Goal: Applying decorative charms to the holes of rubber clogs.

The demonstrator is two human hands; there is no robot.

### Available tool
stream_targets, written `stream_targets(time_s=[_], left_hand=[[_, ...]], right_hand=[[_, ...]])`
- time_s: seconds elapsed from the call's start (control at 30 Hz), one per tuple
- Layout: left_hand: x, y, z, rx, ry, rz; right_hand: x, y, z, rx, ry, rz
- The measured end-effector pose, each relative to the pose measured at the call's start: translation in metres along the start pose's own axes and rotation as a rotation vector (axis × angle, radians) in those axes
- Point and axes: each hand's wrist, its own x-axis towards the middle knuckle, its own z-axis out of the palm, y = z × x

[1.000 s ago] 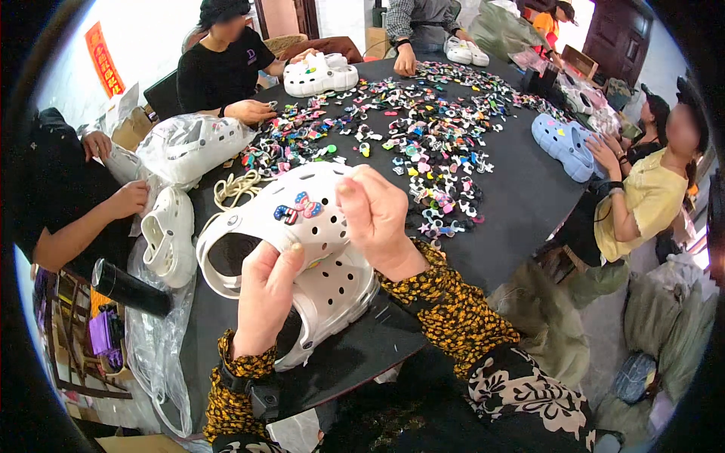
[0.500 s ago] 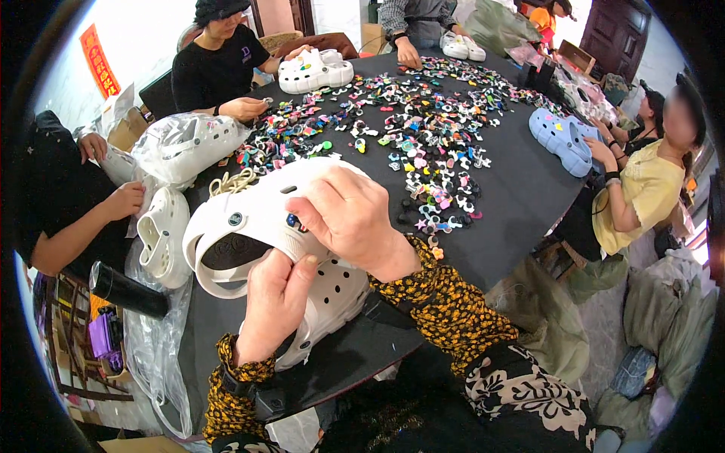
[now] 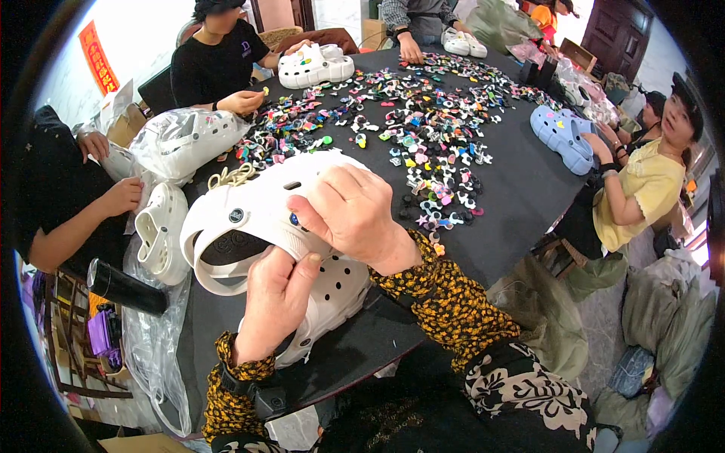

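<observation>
Both hands are closed on one white clog [image 3: 268, 181], held at the table's near edge. My left hand [image 3: 276, 298] pinches the rim of its opening, fingers inside and thumb outside. My right hand [image 3: 355, 215] wraps over the upper, its thumb beside a small dark blue charm [image 3: 294, 219]; its other fingertips are hidden. The clog's strap hangs to the left with a round rivet [image 3: 239, 216]. Under it lies a second white clog [image 3: 340, 287] with dark holes, partly covered by my hands. Beyond them spreads a heap of colourful shoe charms [image 3: 438, 143].
On the left are another white clog [image 3: 161, 234], a black cylinder [image 3: 127, 287] and a plastic-wrapped clog [image 3: 189, 143]. Several co-workers sit around the dark table [image 3: 521, 204]; one at the right touches a blue clog [image 3: 563, 140]. A cord bundle [image 3: 232, 176] lies behind my clog.
My hands and the clog stay almost in place, with my right thumb still on the upper. Across the table, a co-worker's hand has lifted a small charm. The person at the right has turned their head.
</observation>
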Motion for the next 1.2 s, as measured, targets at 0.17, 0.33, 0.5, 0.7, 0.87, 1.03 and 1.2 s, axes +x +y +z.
stream_targets(time_s=[0.17,0.33,0.5,0.7,0.87,1.03,1.2], left_hand=[[0.000,0.001,0.002,-0.044,0.009,-0.006],[0.001,0.003,0.003,-0.076,0.023,-0.046],[0.000,0.001,0.003,-0.111,-0.006,-0.127],[0.008,-0.010,-0.004,-0.518,0.071,-0.316],[0.005,-0.007,-0.001,-0.252,0.044,-0.139],[-0.001,-0.006,0.002,0.099,-0.004,0.059],[0.003,0.002,0.004,0.202,-0.018,0.137]], right_hand=[[-0.002,0.004,0.001,0.002,0.025,-0.049],[-0.008,0.008,0.008,0.010,0.059,-0.083],[-0.007,0.006,0.008,0.009,0.071,-0.112],[-0.007,-0.014,0.007,0.086,0.014,-0.114],[-0.004,-0.005,0.011,0.330,0.069,0.187],[0.009,-0.013,-0.003,0.241,-0.040,0.188],[0.010,-0.013,-0.006,0.139,-0.086,0.069]])
